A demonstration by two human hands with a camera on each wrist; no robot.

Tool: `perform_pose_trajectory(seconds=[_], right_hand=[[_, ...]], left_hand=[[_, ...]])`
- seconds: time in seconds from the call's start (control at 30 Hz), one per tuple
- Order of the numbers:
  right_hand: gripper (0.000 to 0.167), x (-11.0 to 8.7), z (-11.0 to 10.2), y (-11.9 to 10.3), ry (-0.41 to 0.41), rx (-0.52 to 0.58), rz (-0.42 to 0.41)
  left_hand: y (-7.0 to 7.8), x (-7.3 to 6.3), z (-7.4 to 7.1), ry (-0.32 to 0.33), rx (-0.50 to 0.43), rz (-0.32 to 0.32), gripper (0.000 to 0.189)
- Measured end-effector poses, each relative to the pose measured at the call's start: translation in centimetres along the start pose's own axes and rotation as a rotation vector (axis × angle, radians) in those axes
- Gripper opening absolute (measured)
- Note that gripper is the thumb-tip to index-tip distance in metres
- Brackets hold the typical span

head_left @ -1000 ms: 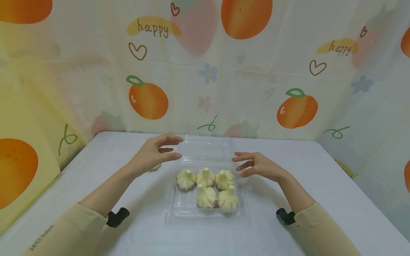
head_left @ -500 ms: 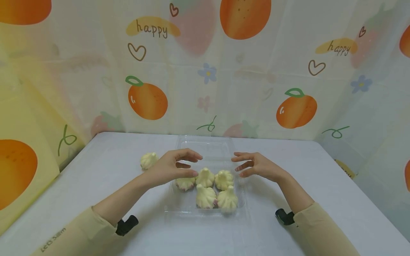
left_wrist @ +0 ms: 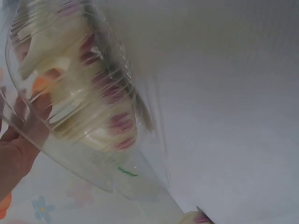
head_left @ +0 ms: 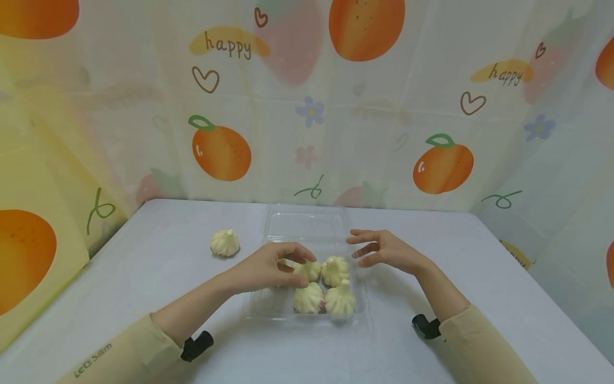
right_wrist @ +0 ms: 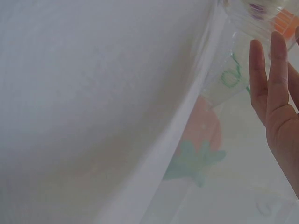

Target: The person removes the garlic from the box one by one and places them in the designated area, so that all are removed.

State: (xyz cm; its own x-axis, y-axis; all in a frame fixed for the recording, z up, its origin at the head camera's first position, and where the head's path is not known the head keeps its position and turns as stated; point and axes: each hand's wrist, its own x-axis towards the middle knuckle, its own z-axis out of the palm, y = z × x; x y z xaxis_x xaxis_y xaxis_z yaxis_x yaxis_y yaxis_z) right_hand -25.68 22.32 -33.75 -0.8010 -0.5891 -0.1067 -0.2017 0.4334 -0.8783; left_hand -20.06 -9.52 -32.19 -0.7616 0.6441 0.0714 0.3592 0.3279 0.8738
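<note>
A clear plastic box [head_left: 275,312] with its lid [head_left: 307,221] folded back stands mid-table. Several cream garlic bulbs with purple streaks sit in it, among them a back-right bulb [head_left: 336,271] and a front-right bulb [head_left: 340,300]. My left hand [head_left: 268,269] reaches in over the left side, fingers and thumb apart and loosely bent. Its fingertips overlap the middle back bulb [head_left: 310,271], and the hand mostly hides the back-left one. By the box's back-right corner hovers my right hand [head_left: 390,250], fingers spread and holding nothing; the right wrist view shows the fingers [right_wrist: 279,70] extended.
One more garlic bulb [head_left: 224,242] lies on the white table [head_left: 168,240], left of the lid. Behind the table hangs a fruit-print curtain [head_left: 364,133]. Each sleeve cuff carries a small black device, such as the left wrist device [head_left: 196,345].
My left hand has come from beside the lid rightward and toward me, down over the bulbs, uncovering the loose bulb on the table. The right hand stays in place.
</note>
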Motion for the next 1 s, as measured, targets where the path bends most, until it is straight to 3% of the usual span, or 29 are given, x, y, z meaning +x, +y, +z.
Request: perform_pose_trajectory(seconds=[0.43, 1.0], right_hand=[[0.062, 0.1, 0.0, 0.1, -0.004, -0.003, -0.004], [0.063, 0.1, -0.1, 0.2, -0.007, -0.003, -0.009]], left_hand=[[-1.3, 0.5, 1.7, -0.094, 0.059, -0.063, 0.042], [-1.9, 0.6, 2.7, -0.087, 0.164, -0.048, 0.039]])
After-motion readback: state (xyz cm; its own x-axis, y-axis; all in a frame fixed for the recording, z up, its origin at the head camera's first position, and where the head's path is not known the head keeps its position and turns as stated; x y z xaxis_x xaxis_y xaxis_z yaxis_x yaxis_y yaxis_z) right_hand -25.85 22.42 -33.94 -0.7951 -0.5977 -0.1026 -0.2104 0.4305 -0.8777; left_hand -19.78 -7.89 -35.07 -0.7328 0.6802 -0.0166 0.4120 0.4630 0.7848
